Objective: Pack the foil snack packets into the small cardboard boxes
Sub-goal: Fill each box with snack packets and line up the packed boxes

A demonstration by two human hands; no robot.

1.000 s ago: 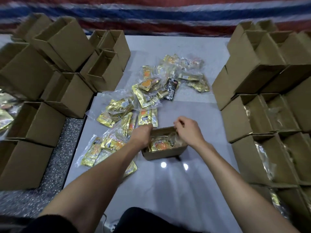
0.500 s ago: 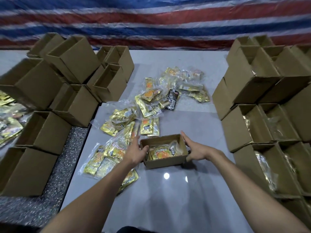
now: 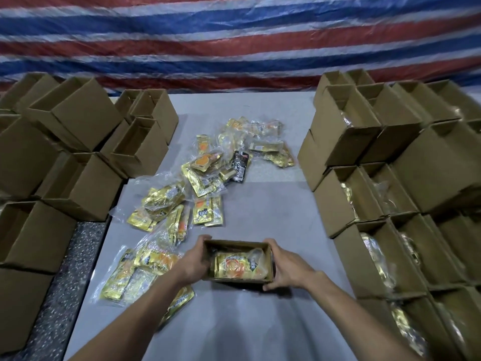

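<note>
Head view: both hands (image 3: 194, 261) around box (image 3: 235, 246)

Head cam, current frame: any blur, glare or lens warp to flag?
Head view: striped tarp smeared by motion blur; box stacks at the right edge lean outward, wide-angle warp; loose foil packets glint; held box looks fairly sharp.

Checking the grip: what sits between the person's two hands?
Head view: a small open brown cardboard box holding gold foil packets, gripped by left hand and right hand.
</note>
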